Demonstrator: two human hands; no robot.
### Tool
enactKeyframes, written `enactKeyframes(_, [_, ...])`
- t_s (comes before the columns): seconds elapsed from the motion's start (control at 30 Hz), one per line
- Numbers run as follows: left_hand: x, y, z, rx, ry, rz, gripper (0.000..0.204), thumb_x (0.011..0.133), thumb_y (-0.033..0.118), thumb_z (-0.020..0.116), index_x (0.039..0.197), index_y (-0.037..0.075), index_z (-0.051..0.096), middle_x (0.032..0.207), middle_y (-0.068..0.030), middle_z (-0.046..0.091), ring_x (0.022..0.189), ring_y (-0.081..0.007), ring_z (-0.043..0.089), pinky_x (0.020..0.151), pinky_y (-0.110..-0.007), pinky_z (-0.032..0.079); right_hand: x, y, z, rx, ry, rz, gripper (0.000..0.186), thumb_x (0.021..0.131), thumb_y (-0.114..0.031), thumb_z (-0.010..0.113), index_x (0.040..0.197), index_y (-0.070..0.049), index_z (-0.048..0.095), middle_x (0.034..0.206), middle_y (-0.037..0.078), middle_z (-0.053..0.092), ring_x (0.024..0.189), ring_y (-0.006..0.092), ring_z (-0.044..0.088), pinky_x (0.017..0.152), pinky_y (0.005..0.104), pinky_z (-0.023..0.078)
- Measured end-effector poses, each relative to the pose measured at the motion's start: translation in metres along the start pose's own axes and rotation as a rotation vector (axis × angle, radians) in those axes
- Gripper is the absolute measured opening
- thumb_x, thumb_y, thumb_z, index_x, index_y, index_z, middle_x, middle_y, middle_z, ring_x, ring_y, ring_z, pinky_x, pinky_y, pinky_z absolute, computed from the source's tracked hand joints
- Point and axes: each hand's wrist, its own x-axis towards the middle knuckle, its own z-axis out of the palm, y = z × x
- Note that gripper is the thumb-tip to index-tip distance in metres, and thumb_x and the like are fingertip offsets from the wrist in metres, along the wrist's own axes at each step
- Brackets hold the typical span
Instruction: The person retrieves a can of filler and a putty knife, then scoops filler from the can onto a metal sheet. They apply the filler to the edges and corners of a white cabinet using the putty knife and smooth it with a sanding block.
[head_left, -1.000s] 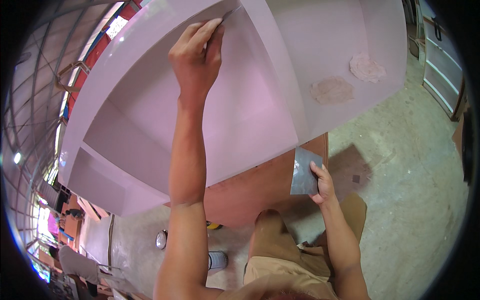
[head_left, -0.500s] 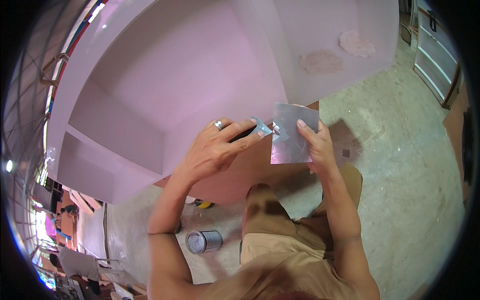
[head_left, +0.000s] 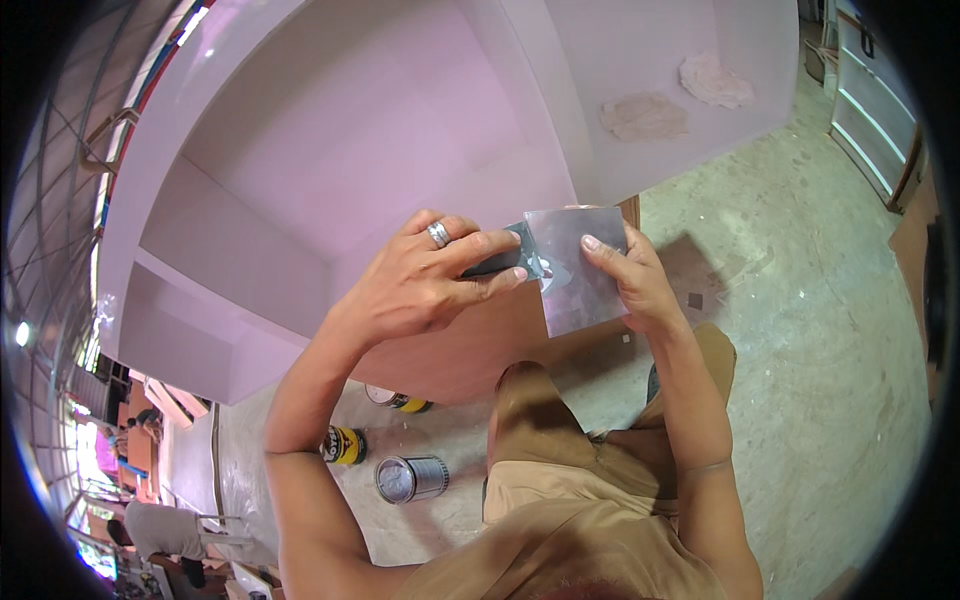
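One left hand (head_left: pixel 415 275) and one right hand (head_left: pixel 648 285), close together, both full

Across the upper view, a pale lilac open-fronted cabinet (head_left: pixel 560 90) with several compartments. Around and below it, a grey, white-flecked concrete floor (head_left: pixel 830 330). Under the cabinet's near edge, a broad reddish-brown board (head_left: pixel 450 350). Just below that board, bent legs in brown trousers (head_left: pixel 540 410). Far off, toward the upper right edge of the floor, a grey-and-white panelled door (head_left: pixel 875 120).

Between cabinet and legs, raised over the board, a thin four-cornered grey metal sheet (head_left: pixel 580 295): clasped firmly by its right edge in the right hand, thumb flat on the upper face, other fingers mostly hidden behind.

In the cabinet's right-hand compartment, two crumpled pale pieces: one near the partition (head_left: pixel 645 117), one closer to the outer edge (head_left: pixel 715 82). On the floor near the board's lower left edge, an uncovered metal can of greyish paste (head_left: pixel 430 478), plus two black-and-yellow cans (head_left: pixel 347 446) (head_left: pixel 412 404).

Pinched between thumb and fingers of the left hand, a small dark scraper (head_left: pixel 490 263), tip at the sheet's left edge; exact contact unclear. Beside that tip, a whitish smear (head_left: pixel 547 267). On a left finger, a silver-coloured ring (head_left: pixel 438 234).
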Motion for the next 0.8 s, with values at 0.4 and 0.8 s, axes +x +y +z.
enactKeyframes(0.4, [-0.002,-0.029,0.01,-0.195,0.664,-0.419,0.041,0.087,-0.011,0.052,0.126,0.001,0.058,0.122,-0.0175,0.06,0.104,-0.0339,0.062,0.086,-0.041,0.053,0.021,0.026,-0.031,0.269,0.129,-0.042,0.029,0.095,-0.021,0.057,0.116,-0.003,0.054,0.095,0.008,0.066,0.083,0.0177,0.066,0.074,0.0331,0.056])
enactKeyframes(0.8, [0.11,-0.147,0.03,0.648,1.158,-0.529,0.064,0.08,0.005,0.072,0.139,0.008,0.049,0.138,-0.0263,0.03,0.118,-0.0384,0.04,0.094,-0.043,0.038,0.017,0.104,-0.09,0.177,0.215,0.228,0.024,0.091,-0.017,0.064,0.11,-0.004,0.057,0.097,0.006,0.065,0.084,0.0162,0.064,0.075,0.0333,0.053])
